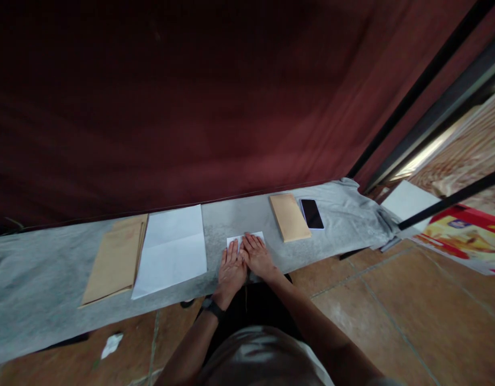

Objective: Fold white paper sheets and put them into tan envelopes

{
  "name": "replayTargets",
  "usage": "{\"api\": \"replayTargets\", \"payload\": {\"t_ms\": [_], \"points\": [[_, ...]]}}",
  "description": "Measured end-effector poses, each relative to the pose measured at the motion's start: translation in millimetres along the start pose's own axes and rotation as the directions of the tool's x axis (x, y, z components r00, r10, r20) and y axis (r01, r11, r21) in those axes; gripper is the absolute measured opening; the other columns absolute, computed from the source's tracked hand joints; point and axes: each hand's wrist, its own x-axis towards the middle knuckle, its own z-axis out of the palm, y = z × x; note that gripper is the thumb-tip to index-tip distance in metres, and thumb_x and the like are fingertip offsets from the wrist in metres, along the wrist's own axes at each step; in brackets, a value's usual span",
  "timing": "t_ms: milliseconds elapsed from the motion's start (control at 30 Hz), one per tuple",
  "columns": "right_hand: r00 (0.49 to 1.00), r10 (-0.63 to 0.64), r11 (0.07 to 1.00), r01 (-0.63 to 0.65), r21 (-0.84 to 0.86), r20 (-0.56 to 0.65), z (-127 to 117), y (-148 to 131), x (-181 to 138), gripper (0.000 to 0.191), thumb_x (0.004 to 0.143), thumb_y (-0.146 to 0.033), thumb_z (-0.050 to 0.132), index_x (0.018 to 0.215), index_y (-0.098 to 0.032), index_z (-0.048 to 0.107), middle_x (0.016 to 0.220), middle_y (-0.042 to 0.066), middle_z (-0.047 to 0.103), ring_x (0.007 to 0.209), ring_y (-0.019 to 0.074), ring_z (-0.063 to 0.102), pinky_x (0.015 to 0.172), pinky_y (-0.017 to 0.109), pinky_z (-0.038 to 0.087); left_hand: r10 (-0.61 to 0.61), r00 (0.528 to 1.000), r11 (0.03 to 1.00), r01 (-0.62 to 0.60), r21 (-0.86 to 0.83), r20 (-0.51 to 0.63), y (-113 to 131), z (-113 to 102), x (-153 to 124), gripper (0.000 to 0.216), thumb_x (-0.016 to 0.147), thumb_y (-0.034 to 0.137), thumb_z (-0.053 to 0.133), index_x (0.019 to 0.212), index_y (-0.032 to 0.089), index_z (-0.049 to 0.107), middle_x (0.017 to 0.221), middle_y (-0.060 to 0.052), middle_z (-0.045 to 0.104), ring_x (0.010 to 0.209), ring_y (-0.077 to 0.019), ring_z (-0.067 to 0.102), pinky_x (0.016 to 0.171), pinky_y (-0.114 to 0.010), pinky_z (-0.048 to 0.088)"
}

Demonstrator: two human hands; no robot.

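Note:
A small white piece of paper (233,239), perhaps folded, lies on the grey cloth-covered table (247,215). My left hand (232,269) rests flat on its left part with the fingers stretched out. Beside it, my right hand (257,256) presses flat on the right part, fingers also extended. The two hands touch near the thumbs and cover most of the paper. Left of them lies a stack of large white sheets (173,249) with a crease across it. To the right is a tan envelope or thin packet (290,217).
Several brown paper envelopes (114,257) lie left of the white sheets. A dark-screened phone (312,214) sits beside the tan packet. Behind the table hangs a dark red curtain (215,134). A red and yellow box (468,236) is at the right, and a crumpled white tissue (111,345) lies on the floor.

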Motion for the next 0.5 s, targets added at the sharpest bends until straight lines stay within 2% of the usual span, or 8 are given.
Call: {"api": "replayTargets", "payload": {"t_ms": [200,367,500], "points": [[0.996,0.053,0.997,-0.057,-0.055,-0.065,4.4,23.8,-18.3,0.052,0.104,-0.037,0.040,0.152,-0.016,0.042,0.157,0.012,0.042,0.145,0.0254,0.040,0.119,0.045,0.029,-0.012,0.999,0.999,0.010,-0.046,-0.047,1.8,-6.0,-0.7,0.057,0.098,0.032,0.040,0.152,0.014,0.041,0.160,-0.016,0.034,0.151,-0.0300,0.029,0.121,-0.053,0.027],[0.989,0.106,0.992,-0.111,-0.051,-0.103,3.4,34.1,-29.2,0.056,0.104,-0.039,0.040,0.154,-0.013,0.038,0.156,0.013,0.043,0.145,0.0260,0.039,0.120,0.045,0.026,-0.045,0.998,0.997,0.042,-0.067,-0.051,5.3,-9.9,-1.2,0.056,0.098,0.031,0.040,0.152,0.013,0.042,0.160,-0.016,0.035,0.151,-0.0298,0.028,0.122,-0.054,0.023],[0.986,0.123,0.991,-0.129,-0.046,-0.110,4.5,34.0,-31.0,0.058,0.104,-0.039,0.040,0.156,-0.014,0.034,0.157,0.013,0.042,0.146,0.0268,0.038,0.121,0.046,0.024,-0.057,0.997,0.994,0.052,-0.095,-0.046,18.0,-10.4,6.5,0.056,0.098,0.027,0.036,0.151,0.008,0.042,0.159,-0.018,0.036,0.151,-0.0299,0.028,0.124,-0.053,0.020]]}}
